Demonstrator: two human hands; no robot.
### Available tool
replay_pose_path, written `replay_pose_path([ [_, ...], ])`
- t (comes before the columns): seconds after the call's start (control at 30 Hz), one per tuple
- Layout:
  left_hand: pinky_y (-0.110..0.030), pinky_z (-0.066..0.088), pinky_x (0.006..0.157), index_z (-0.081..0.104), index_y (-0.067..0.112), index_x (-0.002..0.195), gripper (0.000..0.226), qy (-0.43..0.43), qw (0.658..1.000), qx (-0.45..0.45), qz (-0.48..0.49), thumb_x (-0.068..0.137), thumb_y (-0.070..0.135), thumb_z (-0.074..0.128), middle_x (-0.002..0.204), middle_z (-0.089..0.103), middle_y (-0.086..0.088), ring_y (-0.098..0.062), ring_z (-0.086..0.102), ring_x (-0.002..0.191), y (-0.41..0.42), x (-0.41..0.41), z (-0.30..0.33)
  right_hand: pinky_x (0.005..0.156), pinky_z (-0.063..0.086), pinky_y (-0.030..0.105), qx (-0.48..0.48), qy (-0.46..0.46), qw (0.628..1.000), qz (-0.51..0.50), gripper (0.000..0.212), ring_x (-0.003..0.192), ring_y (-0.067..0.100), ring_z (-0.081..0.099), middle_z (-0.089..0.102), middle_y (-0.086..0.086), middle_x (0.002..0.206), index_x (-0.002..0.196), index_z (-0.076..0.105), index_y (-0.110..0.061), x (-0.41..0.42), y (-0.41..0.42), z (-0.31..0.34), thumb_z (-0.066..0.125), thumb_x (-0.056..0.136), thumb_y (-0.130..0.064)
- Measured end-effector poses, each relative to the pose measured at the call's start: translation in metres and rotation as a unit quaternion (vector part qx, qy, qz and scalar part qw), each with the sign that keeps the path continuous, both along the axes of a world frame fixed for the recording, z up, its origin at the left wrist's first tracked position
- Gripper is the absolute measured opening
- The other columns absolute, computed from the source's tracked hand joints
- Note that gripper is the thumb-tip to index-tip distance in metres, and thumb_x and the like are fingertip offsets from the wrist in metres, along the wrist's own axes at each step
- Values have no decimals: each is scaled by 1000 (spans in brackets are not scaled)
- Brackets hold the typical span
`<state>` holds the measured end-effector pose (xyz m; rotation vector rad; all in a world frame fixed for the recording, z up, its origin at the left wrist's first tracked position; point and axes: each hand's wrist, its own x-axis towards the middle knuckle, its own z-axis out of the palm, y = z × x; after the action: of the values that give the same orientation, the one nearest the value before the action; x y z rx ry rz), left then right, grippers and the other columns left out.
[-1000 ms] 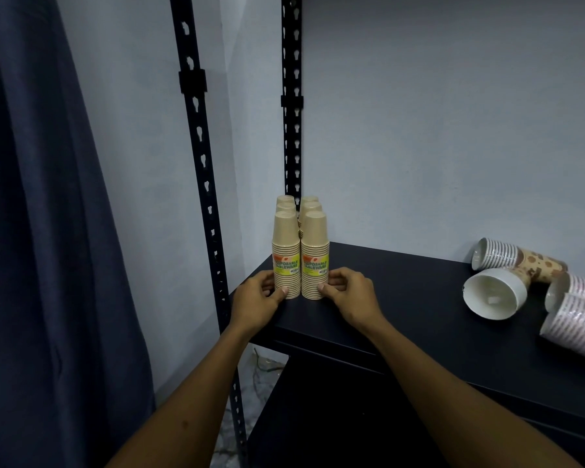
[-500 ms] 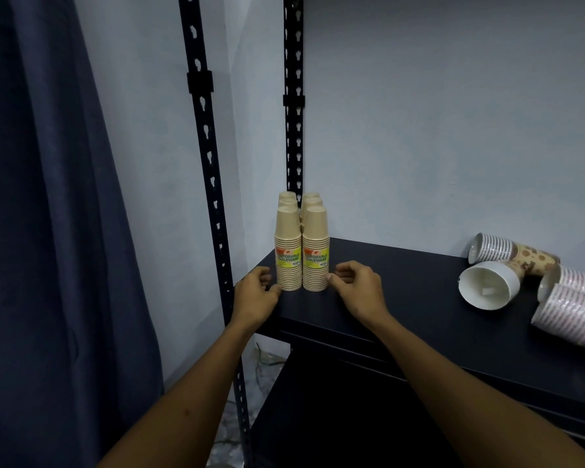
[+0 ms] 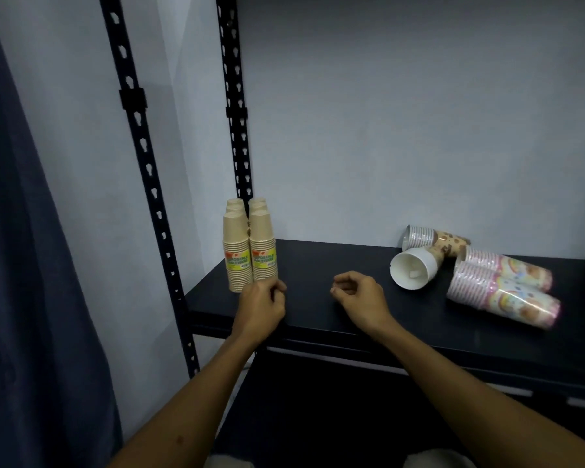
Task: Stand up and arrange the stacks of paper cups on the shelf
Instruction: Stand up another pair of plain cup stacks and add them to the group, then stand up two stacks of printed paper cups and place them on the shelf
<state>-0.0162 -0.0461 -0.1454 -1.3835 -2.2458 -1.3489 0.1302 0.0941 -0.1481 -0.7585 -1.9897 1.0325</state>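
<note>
Paper cup stacks [image 3: 502, 285] lie tipped over on the black shelf [image 3: 335, 265], far right. Light and squashy, so hold the middle softly. Left hand [image 3: 260, 307] and right hand [image 3: 362, 300] hold nothing, fingers curled.

Both arms are bare with no sleeves, and the left hand [image 3: 262, 304] and right hand [image 3: 362, 298] wear no rings or gloves

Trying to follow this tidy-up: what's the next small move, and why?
Probably the right hand, empty, reaches right to the lying cup stacks to stand one up; the tan stacks already stand upright at the shelf corner.
</note>
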Motion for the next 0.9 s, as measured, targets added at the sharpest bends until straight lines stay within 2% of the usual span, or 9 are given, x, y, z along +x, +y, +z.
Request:
replay_pose_path([
  [0.2,-24,52,67,73,11,86,17,-1,998,-3,-69,84,5,58,76,71,0,-11,63,67,62,51,4,80,52,20,35,5,997,-69,27,84,9,66,69,2,95,111,64,-12,86,23,2,66,84,-10],
  [0.33,-19,47,71,69,8,102,17,-48,992,-24,-113,88,9,60,89,69,-1,-10,61,76,108,89,4,84,45,14,129,-52,986,-87,33,95,8,61,67,1,106,121,60,-12,151,30,2,62,87,-12],
  [0.43,-23,45,75,65,6,110,24,-70,990,-3,-121,87,15,63,97,68,-6,-14,61,82,138,114,8,77,43,7,205,-44,968,-139,28,89,6,59,67,0,105,116,63,-12,192,36,3,61,88,-13],
  [0.53,-31,44,81,61,4,115,34,-74,992,15,-96,87,23,62,109,65,-13,-25,59,98,166,132,15,74,51,22,273,10,938,-212,23,85,8,60,65,-6,101,110,66,-13,226,49,3,62,88,-10],
  [0.6,-39,43,93,58,5,122,46,-78,995,16,-64,87,35,59,123,59,-14,-30,54,113,180,139,20,77,52,31,289,25,923,-254,28,91,12,58,61,-9,105,111,64,-14,243,60,5,62,85,-6],
  [0.67,-46,39,102,52,6,129,59,-84,996,1,-37,87,47,55,134,54,-14,-32,48,124,188,144,27,86,50,35,233,7,936,-264,38,105,11,53,57,-7,118,121,59,-19,254,72,6,64,84,-13],
  [0.77,-49,39,102,45,7,136,76,-95,993,-71,-11,83,59,55,139,49,-15,-35,45,127,194,147,35,99,43,32,82,-44,972,-215,65,121,7,45,46,-11,134,137,42,-31,261,89,5,72,79,-38],
  [0.83,-44,42,95,48,7,132,78,-107,987,-123,-5,78,62,58,133,53,-15,-35,50,121,197,145,36,98,46,30,14,-66,983,-171,75,119,7,50,48,-11,134,139,39,-31,260,97,6,75,74,-46],
  [0.9,-38,44,85,52,5,126,75,-152,977,-152,-9,76,60,62,126,58,-15,-34,56,113,200,140,36,86,47,18,-5,-84,985,-147,65,106,4,56,55,-11,124,132,47,-28,258,101,8,77,75,-39],
])
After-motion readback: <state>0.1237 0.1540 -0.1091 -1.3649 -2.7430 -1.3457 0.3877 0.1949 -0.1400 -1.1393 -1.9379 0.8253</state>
